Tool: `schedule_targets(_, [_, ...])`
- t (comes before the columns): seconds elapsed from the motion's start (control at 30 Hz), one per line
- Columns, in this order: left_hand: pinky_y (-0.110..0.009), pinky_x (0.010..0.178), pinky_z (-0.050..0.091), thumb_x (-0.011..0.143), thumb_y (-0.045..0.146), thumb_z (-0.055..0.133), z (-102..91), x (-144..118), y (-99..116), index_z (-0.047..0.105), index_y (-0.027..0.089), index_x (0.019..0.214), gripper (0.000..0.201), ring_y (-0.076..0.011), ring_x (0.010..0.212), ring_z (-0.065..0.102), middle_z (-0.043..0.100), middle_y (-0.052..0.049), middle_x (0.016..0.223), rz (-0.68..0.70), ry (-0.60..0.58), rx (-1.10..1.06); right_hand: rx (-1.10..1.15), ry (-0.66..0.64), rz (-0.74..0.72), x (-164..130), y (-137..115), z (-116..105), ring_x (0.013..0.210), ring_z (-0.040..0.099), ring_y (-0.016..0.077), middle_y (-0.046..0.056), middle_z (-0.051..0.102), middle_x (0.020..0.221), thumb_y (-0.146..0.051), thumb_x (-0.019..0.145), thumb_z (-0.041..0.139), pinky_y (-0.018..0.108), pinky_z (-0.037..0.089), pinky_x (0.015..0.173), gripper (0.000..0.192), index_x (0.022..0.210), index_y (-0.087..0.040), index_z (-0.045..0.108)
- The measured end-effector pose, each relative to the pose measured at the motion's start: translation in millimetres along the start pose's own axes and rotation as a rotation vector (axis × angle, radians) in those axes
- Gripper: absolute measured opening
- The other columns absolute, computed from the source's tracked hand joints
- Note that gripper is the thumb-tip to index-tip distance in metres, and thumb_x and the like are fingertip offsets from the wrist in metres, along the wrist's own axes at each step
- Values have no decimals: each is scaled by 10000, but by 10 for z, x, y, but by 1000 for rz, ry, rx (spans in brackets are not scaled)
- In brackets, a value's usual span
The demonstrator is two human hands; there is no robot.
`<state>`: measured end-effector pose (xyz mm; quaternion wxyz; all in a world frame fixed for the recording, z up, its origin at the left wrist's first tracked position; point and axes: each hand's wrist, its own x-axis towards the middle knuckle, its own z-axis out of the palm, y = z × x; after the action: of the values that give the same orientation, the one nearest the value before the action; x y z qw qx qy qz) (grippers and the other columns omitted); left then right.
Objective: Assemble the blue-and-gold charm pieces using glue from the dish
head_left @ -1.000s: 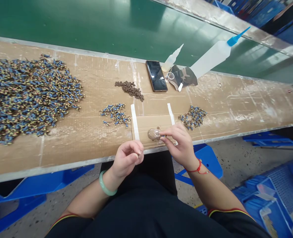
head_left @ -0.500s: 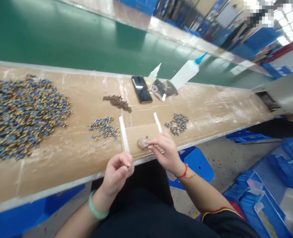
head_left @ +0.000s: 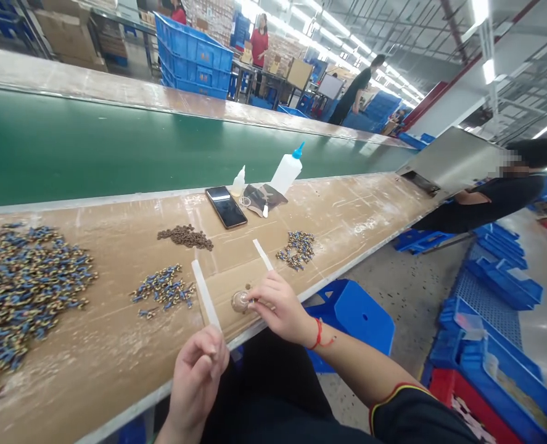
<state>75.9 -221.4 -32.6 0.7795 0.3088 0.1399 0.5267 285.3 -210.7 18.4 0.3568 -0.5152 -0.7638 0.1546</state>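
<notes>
Bare cardboard between small blue pile (head_left: 164,290) and brown pile (head_left: 185,237).

Matt, scuffed brown cardboard over the desk (head_left: 92,345); glossy black glass phone (head_left: 226,207); translucent plastic squeeze bottle (head_left: 286,171); smooth green conveyor belt (head_left: 69,148); shiny clear small dish (head_left: 240,301).
</notes>
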Motion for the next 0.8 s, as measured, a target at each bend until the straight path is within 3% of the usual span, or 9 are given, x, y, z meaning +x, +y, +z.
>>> schedule_targets(0.57, [-198, 472, 255, 909, 407, 801, -40, 94, 26, 756, 222, 839, 203, -58, 515, 302, 417, 53, 658, 25, 22, -19, -14, 108, -111, -25, 11, -13, 833, 644, 207, 52, 777, 900, -178, 1004, 631, 385, 523, 798, 88, 1023, -233, 696])
schedule_targets(0.67, [-193, 475, 263, 889, 399, 824, -74, 95, 21, 753, 215, 817, 210, -54, 513, 325, 433, 52, 646, 20, 64, -3, 55, 128, -45, -52, 58, -50, 837, 653, 211, 46, 768, 880, -230, 1007, 645, 392, 518, 800, 81, 991, -244, 723])
schedule_targets(0.8, [-192, 478, 264, 857, 387, 855, -53, 135, -21, 731, 195, 799, 236, -39, 504, 332, 484, 46, 673, 24, 95, 22, 223, 249, 128, -86, 95, -78, 862, 652, 222, 55, 736, 877, -370, 993, 685, 389, 522, 801, 156, 933, -253, 770])
